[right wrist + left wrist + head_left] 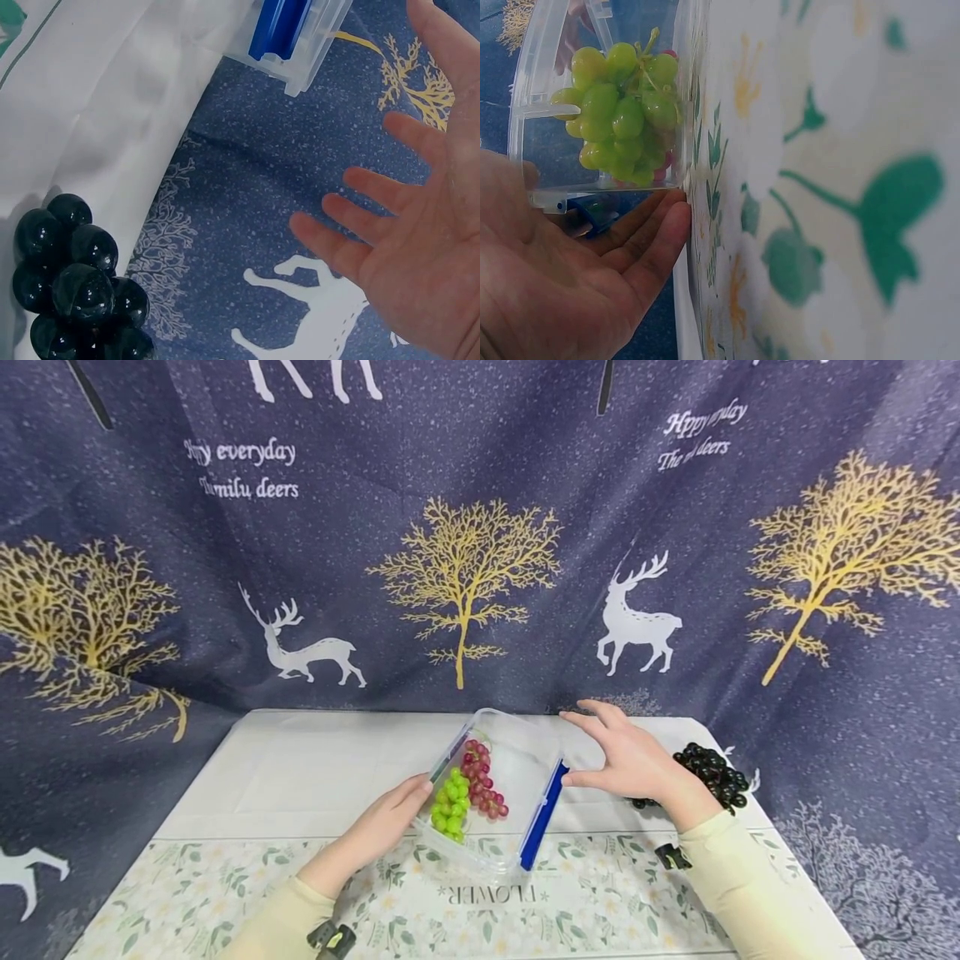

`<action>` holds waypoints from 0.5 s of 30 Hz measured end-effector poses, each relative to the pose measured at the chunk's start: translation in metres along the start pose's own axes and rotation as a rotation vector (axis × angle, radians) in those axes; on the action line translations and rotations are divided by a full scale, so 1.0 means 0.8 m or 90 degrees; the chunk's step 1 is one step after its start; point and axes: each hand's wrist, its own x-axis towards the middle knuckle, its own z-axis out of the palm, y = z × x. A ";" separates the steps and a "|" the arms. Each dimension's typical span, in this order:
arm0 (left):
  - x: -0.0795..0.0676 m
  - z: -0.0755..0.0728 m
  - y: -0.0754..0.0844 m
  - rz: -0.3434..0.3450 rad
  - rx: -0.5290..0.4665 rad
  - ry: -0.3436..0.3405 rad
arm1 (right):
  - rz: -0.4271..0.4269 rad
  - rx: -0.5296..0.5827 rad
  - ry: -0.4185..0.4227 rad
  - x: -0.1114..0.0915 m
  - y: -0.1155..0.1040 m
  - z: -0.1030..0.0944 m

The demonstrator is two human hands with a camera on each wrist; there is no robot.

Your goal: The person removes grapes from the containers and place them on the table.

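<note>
A clear plastic container (517,847) with a blue side latch (543,818) sits near the table's middle. Inside lie green grapes (450,806) and red grapes (480,768), the green bunch nearer the left wall. My left hand (390,818) holds the container's left side; in the left wrist view its fingers (649,251) run along the outside wall. To the right of the container my right hand (626,756) hovers with fingers spread and holds nothing. Its thumb points at the latch, and the right wrist view shows a gap between hand and container (296,75).
A bunch of black grapes (712,774) lies on the table's right side, partly behind the right wrist. A floral cloth (225,893) covers the near part of the white table (315,760). A dark blue curtain (525,460) with deer and trees hangs behind.
</note>
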 end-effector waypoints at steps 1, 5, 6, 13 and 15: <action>0.000 0.000 0.000 0.001 0.000 0.000 | -0.001 -0.001 0.000 0.000 0.000 0.000; 0.000 0.000 0.000 0.001 0.002 0.003 | -0.005 -0.002 -0.003 0.001 -0.002 0.000; 0.000 0.000 -0.001 0.001 0.003 0.004 | -0.006 -0.001 -0.004 0.002 -0.002 0.000; 0.002 0.000 -0.003 0.002 0.008 0.006 | -0.019 0.004 0.004 0.004 -0.007 0.000; 0.002 0.000 -0.004 0.001 0.008 0.006 | -0.024 0.006 0.005 0.005 -0.009 0.000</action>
